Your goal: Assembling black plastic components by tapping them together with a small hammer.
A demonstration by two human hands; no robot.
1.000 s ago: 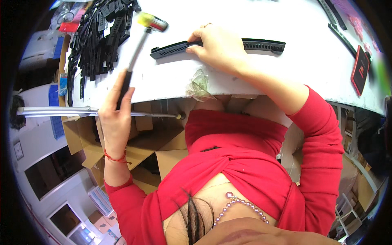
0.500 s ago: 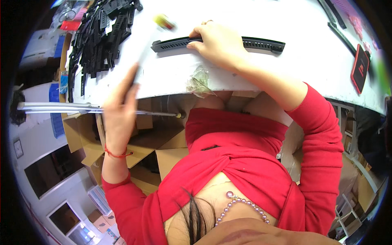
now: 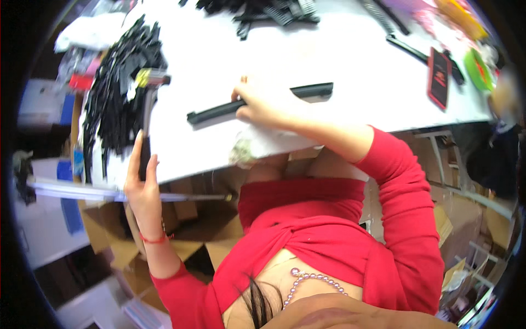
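Observation:
My left hand (image 3: 143, 189) is wrapped round the black handle of a hammer (image 3: 148, 107). Its metal shaft points away from me, and the yellowish head with a dark end lies over the edge of a heap of black plastic strips (image 3: 121, 82). My right hand (image 3: 268, 107) grips a long black plastic strip (image 3: 212, 114) near its middle, fingers bent over it. The strip is on or just above the white table (image 3: 219, 60), slanting up to the right with a smooth side showing. My palm and fingers hide its middle.
Another pile of black strips (image 3: 274, 12) lies at the far edge. At right are a red-edged phone (image 3: 438, 79), a green tape roll (image 3: 478, 70) and more strips. Crumpled clear plastic (image 3: 241, 151) hangs at the near edge; cardboard boxes (image 3: 219, 249) stand below.
The hammer has swung left, away from the strip to the heap. The strip has turned from its slotted side to a smooth one and slants more. The whole view has shifted.

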